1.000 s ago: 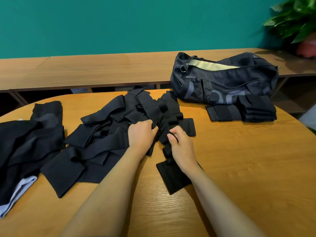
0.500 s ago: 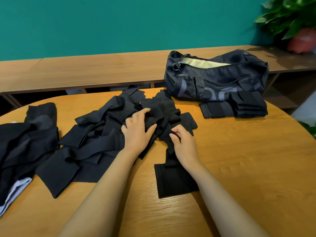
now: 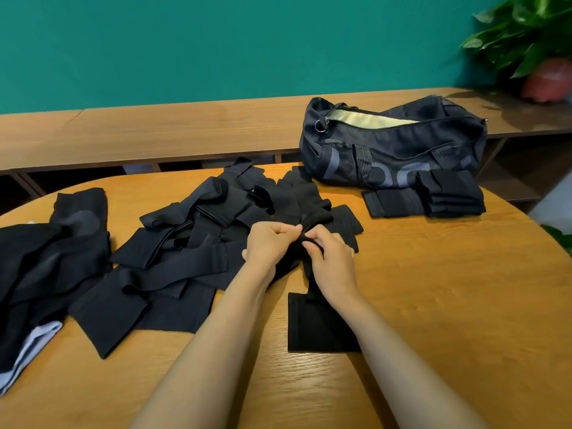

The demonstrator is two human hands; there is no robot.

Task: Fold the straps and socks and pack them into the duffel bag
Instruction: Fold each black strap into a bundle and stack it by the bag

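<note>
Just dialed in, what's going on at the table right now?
A person is sorting black straps on a wooden table. The left hand and right hand both pinch one strap at the near edge of the loose pile; its wide end lies flat toward the person. A folded stack sits in front of the duffel bag, whose top is unzipped. Dark garments lie at the left.
</note>
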